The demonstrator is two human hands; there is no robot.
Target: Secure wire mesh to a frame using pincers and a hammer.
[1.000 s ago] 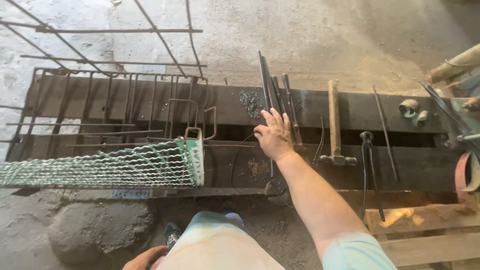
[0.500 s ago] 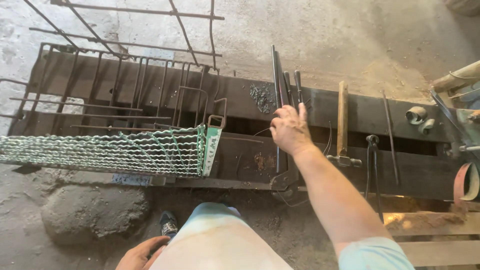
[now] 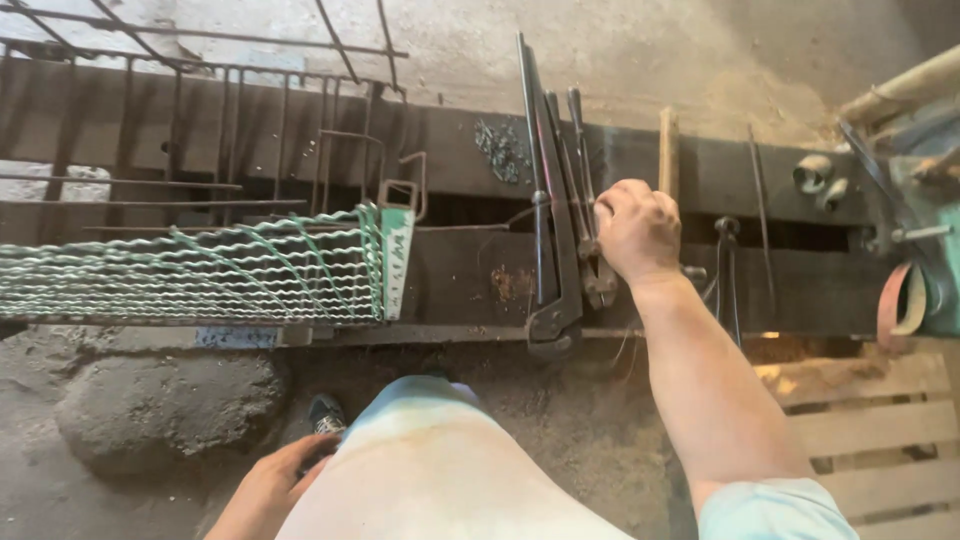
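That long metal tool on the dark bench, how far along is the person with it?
Done so far: the right hand rests on the handles of the long metal tools on the bench. In hand: whether it has closed a grip on one I cannot tell. Left: no tool is lifted; the hammer and green wire mesh lie untouched, and the left hand hangs low by the knee.

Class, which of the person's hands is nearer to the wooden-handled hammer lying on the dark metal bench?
Right. The right hand rests just left of the wooden-handled hammer; the left hand is low by the knee, far off.
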